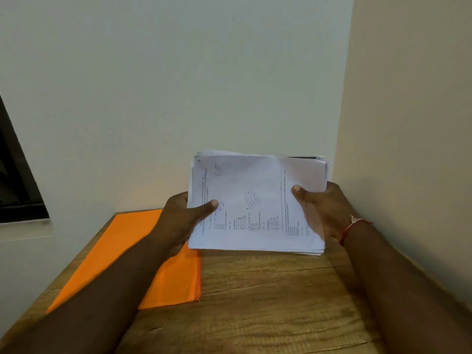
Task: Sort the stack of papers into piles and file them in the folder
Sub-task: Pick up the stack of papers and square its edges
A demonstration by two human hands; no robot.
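A thick stack of white printed papers (255, 200) is held up on edge above the wooden table, tilted toward me, its lower edge near the tabletop. My left hand (182, 215) grips the stack's left side, thumb across the front sheet. My right hand (324, 208) grips the right side, thumb on the front and fingers hidden behind. The top sheet shows printed text turned sideways and a handwritten mark near its upper left. An orange folder (143, 256) lies flat on the table's left part, partly under my left forearm.
The wooden table (268, 302) stands in a corner, with a pale wall behind and another wall close on the right. A dark window frame (18, 180) is at the left edge. Bare wood shows in front of the papers and right of the folder.
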